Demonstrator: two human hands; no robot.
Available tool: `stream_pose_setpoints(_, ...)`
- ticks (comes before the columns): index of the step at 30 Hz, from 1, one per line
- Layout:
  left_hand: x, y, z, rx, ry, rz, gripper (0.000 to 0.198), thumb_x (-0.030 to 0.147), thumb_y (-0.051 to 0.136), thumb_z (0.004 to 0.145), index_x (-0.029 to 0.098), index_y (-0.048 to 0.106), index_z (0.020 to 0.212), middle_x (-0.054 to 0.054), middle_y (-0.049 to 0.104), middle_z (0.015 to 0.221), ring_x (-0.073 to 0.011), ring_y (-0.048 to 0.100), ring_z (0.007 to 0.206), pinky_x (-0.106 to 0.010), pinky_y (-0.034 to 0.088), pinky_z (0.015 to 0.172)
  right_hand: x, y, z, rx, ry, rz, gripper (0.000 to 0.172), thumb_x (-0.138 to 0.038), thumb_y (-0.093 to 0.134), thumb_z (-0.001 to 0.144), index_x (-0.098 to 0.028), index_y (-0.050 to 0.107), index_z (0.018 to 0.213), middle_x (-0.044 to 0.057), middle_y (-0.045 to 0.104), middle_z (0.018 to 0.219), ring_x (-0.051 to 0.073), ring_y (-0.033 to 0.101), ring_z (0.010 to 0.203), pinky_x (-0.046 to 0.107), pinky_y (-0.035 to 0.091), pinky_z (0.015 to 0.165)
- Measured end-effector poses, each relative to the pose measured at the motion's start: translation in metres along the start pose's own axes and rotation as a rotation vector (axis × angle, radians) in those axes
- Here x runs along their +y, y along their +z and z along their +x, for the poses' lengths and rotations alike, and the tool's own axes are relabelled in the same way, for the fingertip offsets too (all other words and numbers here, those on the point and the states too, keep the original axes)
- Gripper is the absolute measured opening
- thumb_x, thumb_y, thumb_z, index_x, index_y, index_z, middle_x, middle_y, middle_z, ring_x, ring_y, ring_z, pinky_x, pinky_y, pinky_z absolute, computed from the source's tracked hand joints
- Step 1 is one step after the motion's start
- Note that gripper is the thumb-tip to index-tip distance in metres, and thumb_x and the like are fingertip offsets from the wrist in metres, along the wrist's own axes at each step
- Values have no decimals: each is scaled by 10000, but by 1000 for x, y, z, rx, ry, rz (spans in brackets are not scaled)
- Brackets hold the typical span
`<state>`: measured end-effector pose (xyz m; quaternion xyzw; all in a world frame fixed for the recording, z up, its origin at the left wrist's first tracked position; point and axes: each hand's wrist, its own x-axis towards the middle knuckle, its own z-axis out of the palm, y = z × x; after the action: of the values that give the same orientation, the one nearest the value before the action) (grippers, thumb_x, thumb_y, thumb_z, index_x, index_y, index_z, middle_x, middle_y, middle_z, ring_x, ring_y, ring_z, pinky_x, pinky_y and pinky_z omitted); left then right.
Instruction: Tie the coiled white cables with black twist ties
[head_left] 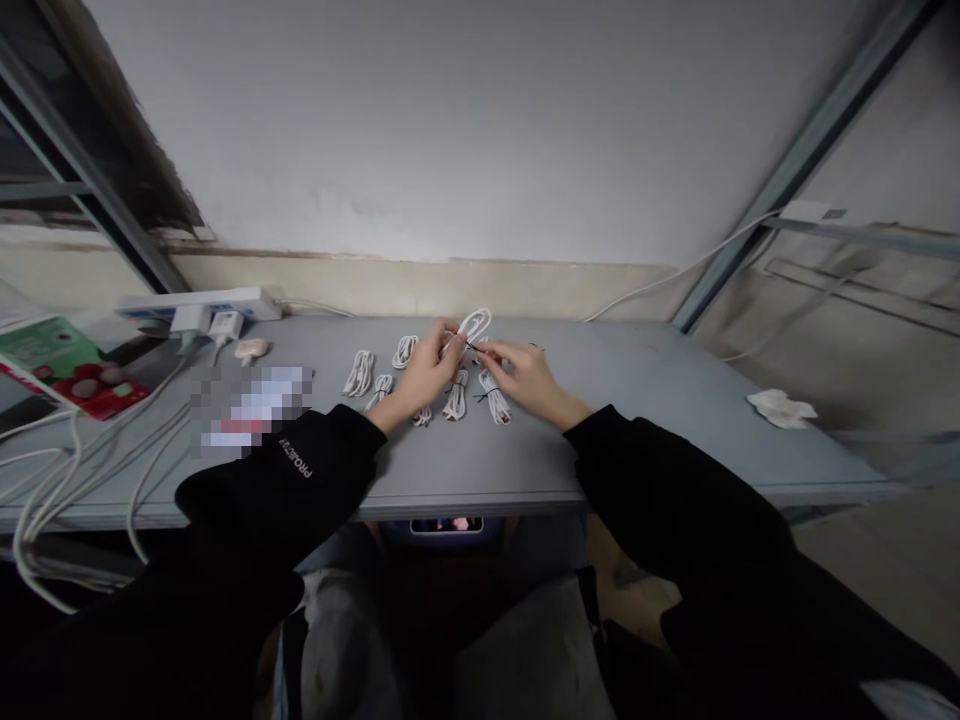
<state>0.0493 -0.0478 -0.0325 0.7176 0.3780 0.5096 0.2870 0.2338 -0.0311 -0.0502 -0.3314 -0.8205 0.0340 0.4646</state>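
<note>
Right hand (531, 381) seemingly pinches black tie (473, 346), inside desk's front edge (480, 499).

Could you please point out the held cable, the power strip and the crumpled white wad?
Held cable (474, 323): head view, on its white loop.
Power strip (217, 300): head view, on its upper side.
Crumpled wad (782, 409): head view, on its middle.

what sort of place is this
Probably a simple indoor work corner, though a plain desk at home is possible: a flat grey table against a wall, a long white plastic power strip, and small coiled white cable bundles.
</note>
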Motion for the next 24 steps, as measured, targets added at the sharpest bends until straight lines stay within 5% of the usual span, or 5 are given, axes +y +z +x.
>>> stream_pose_setpoints(4,4,6,3,-31,-187,-271,131,312,496,989,225,434,914,74,578,617,-69,481,412,-210,352,468,-3,-3,0,31,-171,-313,264,-309,506,1003,-202,741,1060,69,766,875,206,672,785,346,444,741)
stream_pose_setpoints(9,8,6,5,-116,-293,-318,152,294,506,989,208,461,873,59,583,582,-62,482,380,-198,320,430,-4,-3,0,44,-203,-373,286,-308,486,1018,-198,745,966,65,760,837,208,675,799,337,424,729)
stream_pose_setpoints(16,7,8,3,-123,-194,-220,155,347,493,987,221,444,910,74,538,585,-74,451,406,-223,334,447,-10,0,-1,112,-59,-211,320,-373,449,1020,-205,692,896,62,723,832,196,624,744,329,432,706)
stream_pose_setpoints(24,12,5,-1,-21,-17,81,118,284,457,981,223,422,886,70,520,593,-98,456,525,-260,350,566,-12,-3,1,142,-134,-485,380,-362,380,1054,-208,693,904,76,713,832,222,594,818,358,378,727)
